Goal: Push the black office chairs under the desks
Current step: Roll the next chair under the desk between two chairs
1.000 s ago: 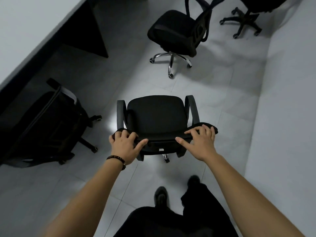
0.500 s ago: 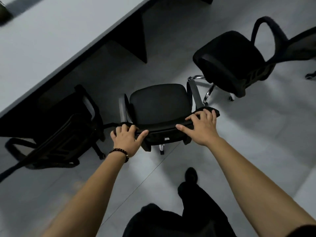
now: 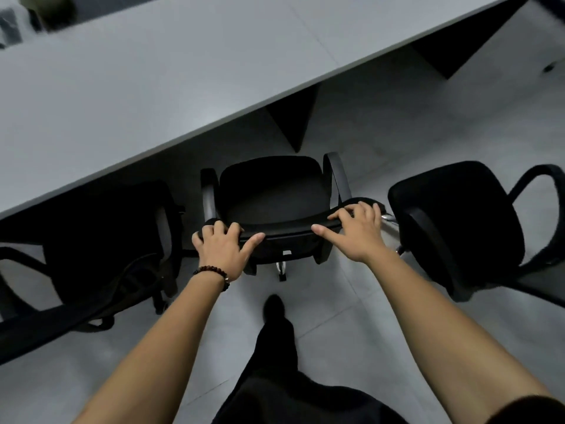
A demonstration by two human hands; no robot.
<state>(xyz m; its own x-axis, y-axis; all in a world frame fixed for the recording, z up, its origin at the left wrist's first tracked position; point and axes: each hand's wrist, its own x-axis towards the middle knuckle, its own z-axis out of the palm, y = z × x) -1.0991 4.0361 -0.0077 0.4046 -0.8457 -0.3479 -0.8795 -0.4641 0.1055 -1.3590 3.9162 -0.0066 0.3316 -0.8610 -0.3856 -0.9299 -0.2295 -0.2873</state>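
Observation:
A black office chair with grey armrests stands straight in front of me, its seat facing the long grey desk. My left hand grips the left end of its backrest top, a bead bracelet on the wrist. My right hand holds the right end of the same backrest, fingers curled over the edge. The seat's front edge sits just short of the desk's edge. A second black chair on the left is partly under the desk. A third black chair stands on the right, out in the aisle.
A dark desk support panel hangs under the desk just beyond the chair I hold. Another panel shows further right. My leg and shoe are behind the chair on the grey tiled floor. Blurred items sit on the desk's far left.
The chair I hold has rolled forward towards the desk, with both hands staying on its backrest. The neighbouring chairs now flank it closely on both sides.

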